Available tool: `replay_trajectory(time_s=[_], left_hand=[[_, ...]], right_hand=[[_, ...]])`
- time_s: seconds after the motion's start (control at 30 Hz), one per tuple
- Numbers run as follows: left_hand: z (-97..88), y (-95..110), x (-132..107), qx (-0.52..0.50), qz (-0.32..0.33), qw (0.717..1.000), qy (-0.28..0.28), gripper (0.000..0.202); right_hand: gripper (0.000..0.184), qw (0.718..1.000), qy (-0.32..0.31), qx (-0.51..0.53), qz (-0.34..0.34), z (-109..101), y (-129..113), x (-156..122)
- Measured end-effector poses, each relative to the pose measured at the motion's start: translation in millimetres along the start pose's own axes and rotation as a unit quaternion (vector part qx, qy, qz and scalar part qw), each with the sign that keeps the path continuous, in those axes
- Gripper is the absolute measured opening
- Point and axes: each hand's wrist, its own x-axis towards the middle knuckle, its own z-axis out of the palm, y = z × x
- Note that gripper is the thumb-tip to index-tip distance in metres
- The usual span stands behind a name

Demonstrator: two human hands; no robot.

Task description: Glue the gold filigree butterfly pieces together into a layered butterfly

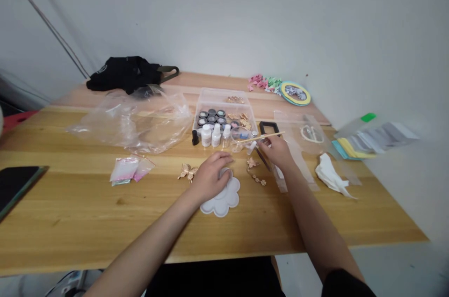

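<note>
My left hand [211, 176] rests over the white flower-shaped palette [221, 203], fingers stretched out and thumb apart. It covers the palette's upper part. A gold butterfly piece [187, 172] lies just left of it. My right hand [278, 151] reaches among small items, its fingertips closed at a thin wooden stick [263, 137]. Close to those fingertips are a small white-capped tube [251, 148] and a clear round cup [236, 147]. Dark tweezers [263, 159] lie below that hand. A gold butterfly with a flower chain [253, 164] sits between my hands.
Small white bottles [206, 135] stand before a clear compartment box [224, 96] holding dark-lidded pots and gold pieces. A crumpled plastic bag [129, 121], small packets [126, 169], a black bag [126, 75], a black frame [269, 124] and a white tissue [329, 174] lie around.
</note>
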Motion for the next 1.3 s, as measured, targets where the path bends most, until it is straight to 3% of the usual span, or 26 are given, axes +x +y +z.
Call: replay_trajectory(time_s=[0.1,0.2,0.33,0.43,0.77,1.07,1.3], left_hand=[[0.2,0.7,0.3,-0.005,-0.008,1.000,0.000,0.026],[-0.8,2.4,0.8,-0.013,-0.017,1.000,0.000,0.027],[-1.9,3.6,1.1,-0.019,-0.017,1.000,0.004,0.030],[-2.1,3.8,0.9,-0.012,-0.009,1.000,0.005,0.032],[-1.7,4.5,1.3,-0.009,0.003,1.000,0.008,0.032],[-2.6,6.4,1.6,-0.037,-0.020,0.999,0.008,0.030],[-1.9,4.5,1.4,-0.010,0.000,1.000,0.008,0.030]], right_hand=[[0.020,1.000,0.001,0.007,0.000,0.4,1.5,-1.4],[0.036,0.999,0.033,0.022,-0.010,-1.9,-0.2,-2.7],[0.037,0.990,0.095,0.052,-0.094,-5.7,-4.2,-2.4],[0.034,0.987,0.084,0.051,-0.131,-4.3,-6.0,0.3],[0.027,0.987,0.088,0.039,-0.125,9.1,-11.0,4.1],[0.028,0.987,0.090,0.050,-0.125,6.0,-10.3,2.1],[0.030,0.983,0.091,0.065,-0.145,0.6,-3.9,1.6]])
